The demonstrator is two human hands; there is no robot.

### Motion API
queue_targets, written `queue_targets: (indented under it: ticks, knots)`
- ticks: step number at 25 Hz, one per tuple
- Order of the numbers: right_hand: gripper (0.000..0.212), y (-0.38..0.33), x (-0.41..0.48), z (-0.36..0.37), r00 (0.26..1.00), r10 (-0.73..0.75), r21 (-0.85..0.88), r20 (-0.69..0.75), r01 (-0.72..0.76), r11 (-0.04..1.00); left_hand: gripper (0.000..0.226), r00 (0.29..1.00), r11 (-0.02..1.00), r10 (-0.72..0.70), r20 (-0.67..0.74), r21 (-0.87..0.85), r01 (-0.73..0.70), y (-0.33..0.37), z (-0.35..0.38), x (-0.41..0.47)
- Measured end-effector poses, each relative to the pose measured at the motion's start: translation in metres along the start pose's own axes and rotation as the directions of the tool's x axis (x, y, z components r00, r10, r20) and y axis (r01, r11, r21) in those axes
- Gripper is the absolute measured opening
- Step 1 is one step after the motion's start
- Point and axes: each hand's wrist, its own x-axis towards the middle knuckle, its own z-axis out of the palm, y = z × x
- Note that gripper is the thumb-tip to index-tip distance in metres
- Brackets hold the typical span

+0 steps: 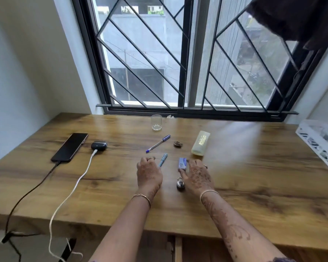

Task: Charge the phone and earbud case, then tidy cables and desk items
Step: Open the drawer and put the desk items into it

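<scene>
Charging looks done. In the left of the frame the phone (69, 147) lies flat on the wooden desk (254, 182) with a black cable (32, 190) plugged into its near end. Just beside it, the dark earbud case (99, 145) has a white cable (72, 190) plugged in. Both cables trail loose over the near edge, so cable tidying seems still to do.

The desk items are scattered at centre: a blue pen (158, 143), a small dark object (178, 144), a teal pen (163, 160), a small blue box (183, 163) and a padlock (180, 184).

The left hand (149, 173) has curled fingers right beside the teal pen; I cannot tell whether it holds it. The right hand (196, 174) lies with fingers spread, fingertips against the blue box, not closed round it.

The drinking glass (156, 122) at the back appears empty. The yellowish case (200, 142) is closed, its contents unseen. The white basket (311, 129) at the right edge holds small items too blurred to name.
</scene>
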Motion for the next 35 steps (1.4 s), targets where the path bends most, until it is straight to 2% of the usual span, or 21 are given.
queue_targets:
  ticks: [2, 4, 7, 9, 12, 15, 19, 24, 26, 28, 30, 32, 35]
  knots:
    - [0.06, -0.01, 0.03, 0.015, 0.986, 0.052, 0.041, -0.16, -0.046, 0.998, 0.044, 0.999, 1.0, -0.001, 0.04, 0.03, 0.0, -0.006, 0.006, 0.025]
    - [0.06, -0.019, 0.046, 0.02, 0.983, 0.109, 0.044, -0.147, -0.103, 0.994, 0.036, 0.998, 0.998, 0.01, 0.061, 0.057, -0.014, -0.011, 0.011, 0.048]
    - [0.044, -0.016, 0.061, 0.029, 0.976, 0.098, 0.022, -0.194, -0.096, 0.995, 0.024, 0.992, 0.99, 0.11, 0.069, 0.077, -0.115, -0.009, 0.018, 0.055]
    - [0.038, -0.012, 0.062, 0.029, 0.969, 0.084, 0.042, -0.232, -0.076, 0.996, 0.023, 0.99, 0.991, 0.126, 0.067, 0.047, -0.129, -0.009, 0.016, 0.054]
    - [0.044, -0.01, 0.048, 0.022, 0.947, 0.096, 0.156, -0.308, -0.049, 0.986, 0.018, 0.992, 0.987, 0.059, 0.116, -0.156, -0.04, -0.001, 0.0, 0.038]
    - [0.054, -0.004, 0.01, 0.011, 0.926, 0.126, 0.267, -0.356, -0.028, 0.963, 0.011, 0.978, 0.893, 0.03, 0.204, -0.446, 0.066, 0.008, -0.011, -0.003]
    - [0.05, 0.02, -0.087, 0.005, 0.936, 0.133, 0.351, -0.326, -0.011, 0.936, 0.017, 0.945, 0.803, 0.034, 0.325, -0.572, 0.168, 0.021, -0.019, -0.092]
    - [0.043, 0.073, -0.202, 0.024, 0.937, 0.179, 0.402, -0.3, -0.046, 0.914, 0.009, 0.876, 0.848, 0.04, 0.481, -0.48, 0.225, 0.021, 0.008, -0.201]
    - [0.042, 0.09, -0.227, 0.036, 0.947, 0.179, 0.38, -0.268, -0.067, 0.923, 0.012, 0.88, 0.914, 0.028, 0.474, -0.37, 0.17, 0.017, 0.023, -0.23]
    - [0.042, 0.106, -0.241, 0.048, 0.962, 0.174, 0.365, -0.211, -0.088, 0.927, 0.012, 0.871, 0.961, -0.005, 0.49, -0.237, 0.139, 0.018, 0.037, -0.252]
    - [0.044, 0.119, -0.248, 0.061, 0.973, 0.197, 0.334, -0.117, -0.148, 0.931, 0.006, 0.829, 0.987, -0.044, 0.558, -0.103, 0.121, 0.018, 0.05, -0.271]
    - [0.047, 0.132, -0.25, 0.074, 0.967, 0.253, 0.292, -0.038, -0.231, 0.928, 0.018, 0.809, 0.996, -0.085, 0.582, 0.03, 0.082, 0.015, 0.063, -0.282]
    - [0.051, 0.146, -0.245, 0.092, 0.943, 0.334, 0.245, 0.014, -0.327, 0.913, 0.025, 0.831, 0.996, -0.093, 0.549, 0.052, 0.077, 0.013, 0.077, -0.281]
